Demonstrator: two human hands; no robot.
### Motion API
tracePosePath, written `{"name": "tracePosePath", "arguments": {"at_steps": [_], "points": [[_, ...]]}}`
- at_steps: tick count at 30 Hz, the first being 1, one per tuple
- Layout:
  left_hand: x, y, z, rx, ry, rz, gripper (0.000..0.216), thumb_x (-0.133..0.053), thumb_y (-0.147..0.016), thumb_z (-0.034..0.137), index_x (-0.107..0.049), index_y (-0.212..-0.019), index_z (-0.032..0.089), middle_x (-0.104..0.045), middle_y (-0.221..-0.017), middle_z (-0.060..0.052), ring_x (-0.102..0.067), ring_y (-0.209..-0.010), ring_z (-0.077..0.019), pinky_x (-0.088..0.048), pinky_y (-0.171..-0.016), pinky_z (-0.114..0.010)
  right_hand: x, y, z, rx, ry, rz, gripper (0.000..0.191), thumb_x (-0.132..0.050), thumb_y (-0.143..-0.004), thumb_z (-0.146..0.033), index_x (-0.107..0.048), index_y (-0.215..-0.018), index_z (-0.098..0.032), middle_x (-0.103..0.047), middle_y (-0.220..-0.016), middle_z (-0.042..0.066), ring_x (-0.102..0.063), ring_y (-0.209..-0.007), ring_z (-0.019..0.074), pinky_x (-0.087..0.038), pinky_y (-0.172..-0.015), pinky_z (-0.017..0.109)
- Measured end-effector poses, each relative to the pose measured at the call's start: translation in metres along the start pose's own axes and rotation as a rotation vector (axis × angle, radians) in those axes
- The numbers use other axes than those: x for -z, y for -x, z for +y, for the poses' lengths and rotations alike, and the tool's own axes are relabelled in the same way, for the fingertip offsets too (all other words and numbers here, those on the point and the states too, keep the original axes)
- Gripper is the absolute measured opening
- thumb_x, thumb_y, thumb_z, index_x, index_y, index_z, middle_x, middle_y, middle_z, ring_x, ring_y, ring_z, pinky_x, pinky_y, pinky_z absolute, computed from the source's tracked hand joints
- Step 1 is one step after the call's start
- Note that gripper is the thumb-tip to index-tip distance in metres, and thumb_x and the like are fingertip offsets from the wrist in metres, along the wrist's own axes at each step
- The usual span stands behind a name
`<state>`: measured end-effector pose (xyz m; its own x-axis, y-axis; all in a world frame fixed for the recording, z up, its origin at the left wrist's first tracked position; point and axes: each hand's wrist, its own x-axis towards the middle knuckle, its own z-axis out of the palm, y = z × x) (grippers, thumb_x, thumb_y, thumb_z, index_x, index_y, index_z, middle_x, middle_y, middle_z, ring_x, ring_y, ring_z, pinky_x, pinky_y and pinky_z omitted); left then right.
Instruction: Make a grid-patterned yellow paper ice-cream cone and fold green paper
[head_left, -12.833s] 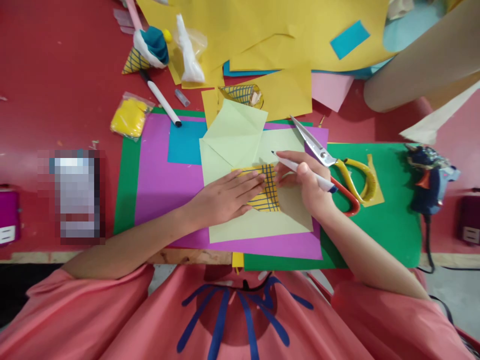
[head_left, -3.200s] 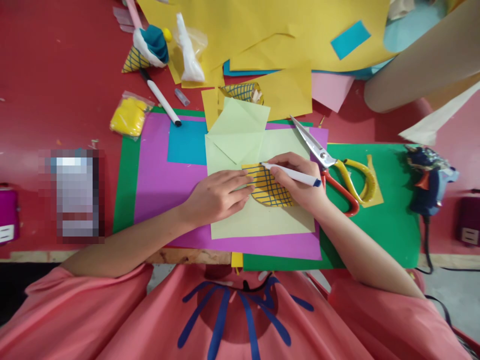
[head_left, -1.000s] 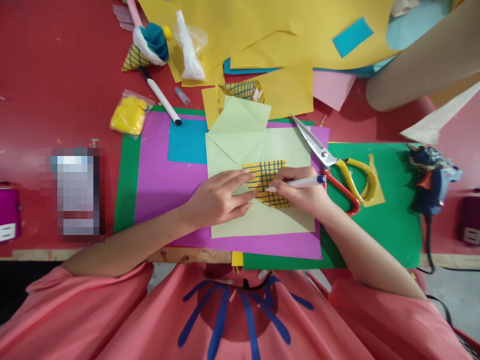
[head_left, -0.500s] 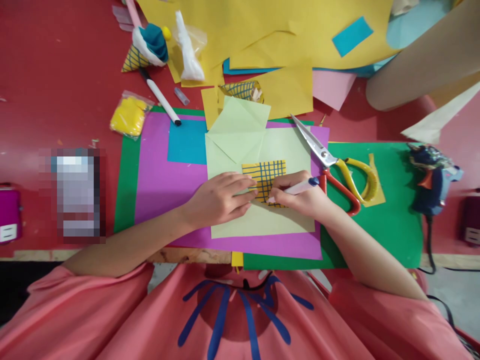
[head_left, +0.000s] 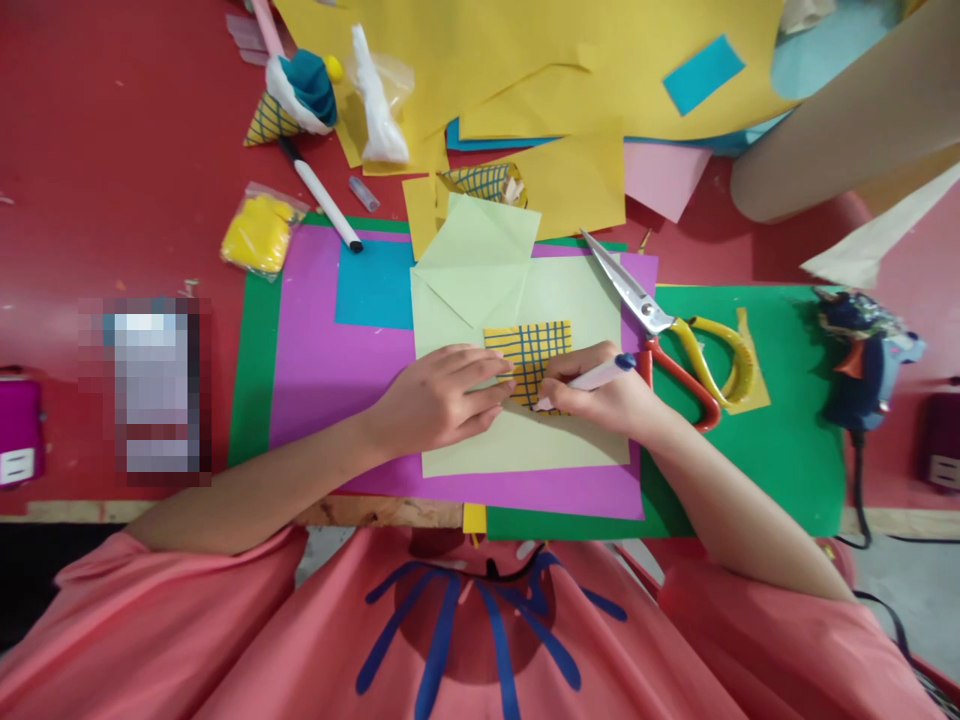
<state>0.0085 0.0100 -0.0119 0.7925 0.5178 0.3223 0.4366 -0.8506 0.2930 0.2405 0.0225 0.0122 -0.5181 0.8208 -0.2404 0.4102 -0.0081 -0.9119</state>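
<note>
Looking down from the head camera, you have the yellow paper piece point(head_left: 529, 350) lying on a pale green sheet point(head_left: 570, 290), which sits on a purple sheet point(head_left: 322, 360) over a green sheet point(head_left: 780, 420) on the red table point(head_left: 112, 150).

Your left hand point(head_left: 435, 395) lies flat at the piece's 8 o'clock. Its fingers are extended, close together, and press on the near left edge. Your right hand point(head_left: 600, 395) comes in from 4 o'clock, pinching a white pen point(head_left: 592, 377), with the tip at the piece's near edge and the blue end pointing to 3 o'clock.

Blue grid lines already cross the whole visible face of the piece, so the ruling looks close to finished. The strip under your fingers is hidden, and you cannot tell what is left there.

Scissors point(head_left: 667, 330) lie just beyond your right hand at 3 o'clock, with the blades apart. A glue gun point(head_left: 862, 360) rests farther out the same way. At 10 o'clock sit a second marker point(head_left: 322, 200), a bag of yellow bits point(head_left: 259, 235) and a finished paper cone point(head_left: 289, 100). Another person's arm point(head_left: 840, 120) rests at 2 o'clock, well apart from your hands.
</note>
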Motion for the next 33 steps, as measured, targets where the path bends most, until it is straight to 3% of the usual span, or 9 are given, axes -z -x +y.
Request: {"name": "tracePosePath", "arguments": {"at_steps": [3, 6, 8, 10, 12, 16, 23, 33], "points": [[0.000, 0.000, 0.000, -0.007, -0.005, 0.000, 0.022, -0.059, -0.086, 0.020, -0.066, -0.107, 0.017, -0.067, -0.115, -0.008, -0.061, -0.110, -0.0225, -0.053, -0.094, -0.038, 0.002, 0.001, 0.004, -0.014, -0.168, 0.108, 0.028, -0.054, -0.084, -0.022, -0.062, -0.058, -0.015, -0.054, -0.049, -0.002, -0.045, -0.044, 0.0064, -0.033, -0.042, 0.021], [0.000, 0.001, -0.001, -0.009, -0.015, 0.006, 0.023, -0.060, -0.085, 0.020, -0.066, -0.107, 0.016, -0.068, -0.108, -0.007, -0.062, -0.104, -0.0228, -0.055, -0.087, -0.037, 0.002, 0.002, 0.009, 0.016, -0.248, 0.324, 0.035, -0.046, -0.093, -0.039, -0.069, -0.080, -0.018, -0.057, -0.051, -0.002, -0.044, -0.038, 0.0072, -0.034, -0.037, 0.022], [0.000, 0.001, -0.001, -0.011, -0.008, 0.004, 0.023, -0.060, -0.085, 0.020, -0.066, -0.106, 0.016, -0.069, -0.106, -0.008, -0.062, -0.102, -0.0227, -0.055, -0.087, -0.037, 0.002, 0.002, 0.012, 0.081, -0.143, 0.473, 0.030, -0.048, -0.093, -0.042, -0.069, -0.096, -0.021, -0.065, -0.065, 0.000, -0.057, -0.050, 0.0105, -0.046, -0.048, 0.025], [0.000, 0.001, -0.001, -0.013, 0.005, 0.001, 0.022, -0.060, -0.085, 0.019, -0.067, -0.105, 0.015, -0.069, -0.106, -0.008, -0.062, -0.103, -0.0227, -0.054, -0.087, -0.038, 0.002, 0.000, 0.015, 0.151, 0.036, 0.563, 0.026, -0.055, -0.090, -0.040, -0.065, -0.108, -0.023, -0.070, -0.088, 0.003, -0.067, -0.077, 0.0166, -0.054, -0.071, 0.032], [0.000, 0.001, -0.001, -0.007, 0.013, 0.001, 0.022, -0.060, -0.085, 0.020, -0.067, -0.106, 0.016, -0.068, -0.106, -0.008, -0.062, -0.103, -0.0224, -0.054, -0.088, -0.038, 0.003, -0.002, 0.017, 0.192, 0.173, 0.571, 0.030, -0.055, -0.090, -0.037, -0.059, -0.117, -0.025, -0.070, -0.102, 0.006, -0.066, -0.094, 0.0211, -0.052, -0.085, 0.039], [0.000, 0.002, -0.001, -0.005, 0.016, 0.012, 0.023, -0.060, -0.085, 0.020, -0.067, -0.106, 0.016, -0.068, -0.106, -0.009, -0.061, -0.103, -0.0226, -0.054, -0.088, -0.039, 0.004, -0.005, 0.021, 0.199, 0.282, 0.548, 0.026, -0.051, -0.092, -0.033, -0.056, -0.116, -0.025, -0.069, -0.094, 0.006, -0.064, -0.092, 0.0227, -0.049, -0.090, 0.046], [0.000, 0.001, -0.001, -0.011, 0.015, 0.004, 0.023, -0.060, -0.085, 0.020, -0.067, -0.106, 0.016, -0.068, -0.107, -0.009, -0.062, -0.104, -0.0225, -0.055, -0.089, -0.039, 0.001, -0.002, 0.013, 0.171, 0.116, 0.468, 0.028, -0.053, -0.087, -0.020, -0.050, -0.114, -0.025, -0.061, -0.086, 0.001, -0.060, -0.077, 0.0154, -0.052, -0.074, 0.033], [0.000, 0.001, -0.001, 0.039, 0.030, -0.035, 0.031, -0.056, -0.087, 0.019, -0.061, -0.117, 0.015, -0.066, -0.119, -0.010, -0.060, -0.114, -0.0232, -0.052, -0.097, -0.041, 0.008, -0.002, 0.019, 0.140, 0.263, 0.517, 0.027, -0.053, -0.084, -0.018, -0.055, -0.110, -0.025, -0.060, -0.085, 0.003, -0.056, -0.071, 0.0164, -0.049, -0.066, 0.033]]}}
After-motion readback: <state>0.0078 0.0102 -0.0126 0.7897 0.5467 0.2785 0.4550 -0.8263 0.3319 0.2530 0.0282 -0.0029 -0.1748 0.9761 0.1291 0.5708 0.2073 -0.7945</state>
